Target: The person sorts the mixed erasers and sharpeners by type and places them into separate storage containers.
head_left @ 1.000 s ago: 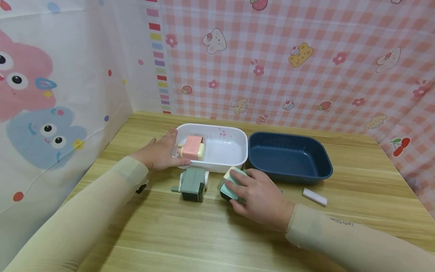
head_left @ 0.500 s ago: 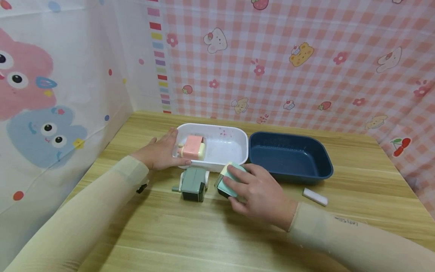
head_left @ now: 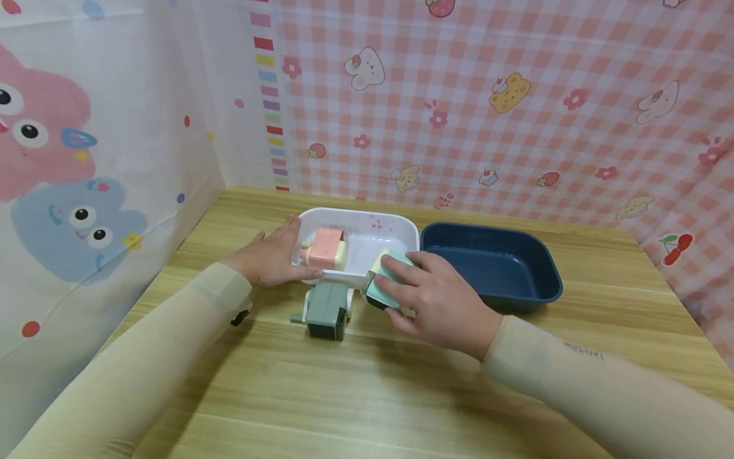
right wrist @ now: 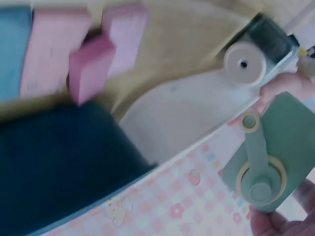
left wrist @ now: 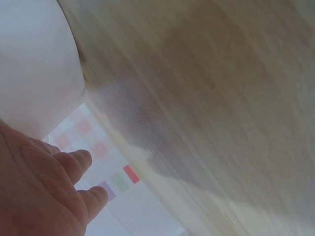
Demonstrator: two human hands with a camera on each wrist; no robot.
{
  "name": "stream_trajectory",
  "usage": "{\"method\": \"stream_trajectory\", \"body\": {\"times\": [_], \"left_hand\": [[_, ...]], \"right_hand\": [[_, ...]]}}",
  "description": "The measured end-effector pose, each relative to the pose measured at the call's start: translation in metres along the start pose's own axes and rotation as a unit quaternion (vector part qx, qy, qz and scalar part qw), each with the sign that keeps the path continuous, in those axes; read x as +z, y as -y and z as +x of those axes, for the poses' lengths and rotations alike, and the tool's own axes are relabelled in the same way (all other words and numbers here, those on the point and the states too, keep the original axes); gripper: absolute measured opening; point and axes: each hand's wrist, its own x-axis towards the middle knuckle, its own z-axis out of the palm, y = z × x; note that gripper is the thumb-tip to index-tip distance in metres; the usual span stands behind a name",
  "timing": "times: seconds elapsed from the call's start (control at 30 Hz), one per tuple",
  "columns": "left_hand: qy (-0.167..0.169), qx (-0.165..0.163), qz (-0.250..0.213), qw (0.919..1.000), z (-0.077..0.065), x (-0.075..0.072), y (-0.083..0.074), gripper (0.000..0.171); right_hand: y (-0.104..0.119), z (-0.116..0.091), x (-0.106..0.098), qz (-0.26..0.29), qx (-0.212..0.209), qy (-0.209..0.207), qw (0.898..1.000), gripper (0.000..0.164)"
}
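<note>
My right hand (head_left: 444,299) grips a mint-green crank pencil sharpener (head_left: 395,274), tilted and overlapping the front right rim of the white bin (head_left: 395,236) in the head view. Its crank side faces the right wrist camera, where the sharpener (right wrist: 290,142) fills the right side with fingertips below it. My left hand (head_left: 272,255) rests against the bin's left end, thumb along the front rim and fingers along the side. Inside the bin lies a pink pencil sharpener (head_left: 325,248). A grey-green pencil sharpener (head_left: 327,310) stands on the table just in front of the bin.
A navy bin (head_left: 487,261) stands right of the white one. Under the right arm, the right wrist view shows a blue block (right wrist: 14,54) and several pink blocks (right wrist: 54,51) on the wooden table (head_left: 321,401). A checked cloth (head_left: 447,95) hangs behind.
My right hand has lifted the mint-green sharpener and carried it away from me, toward the white bin's rim. Its sleeve now covers the small pale block on the right. My left hand stays put.
</note>
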Motion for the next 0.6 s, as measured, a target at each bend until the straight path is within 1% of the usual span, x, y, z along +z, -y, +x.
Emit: {"method": "stream_trajectory", "body": {"times": [0.23, 0.47, 0.6], "left_hand": [[0.000, 0.003, 0.000, 1.0000, -0.001, 0.000, 0.001, 0.140], [0.001, 0.003, -0.006, 1.0000, -0.002, 0.000, 0.000, 0.140], [0.002, 0.003, -0.005, 1.0000, -0.003, -0.001, 0.000, 0.140]], "right_hand": [[-0.020, 0.016, 0.003, 0.004, -0.019, 0.035, 0.999, 0.049], [-0.038, 0.031, 0.008, 0.010, -0.015, 0.060, 0.998, 0.050], [-0.047, 0.039, 0.012, 0.013, -0.020, 0.070, 0.997, 0.050]]}}
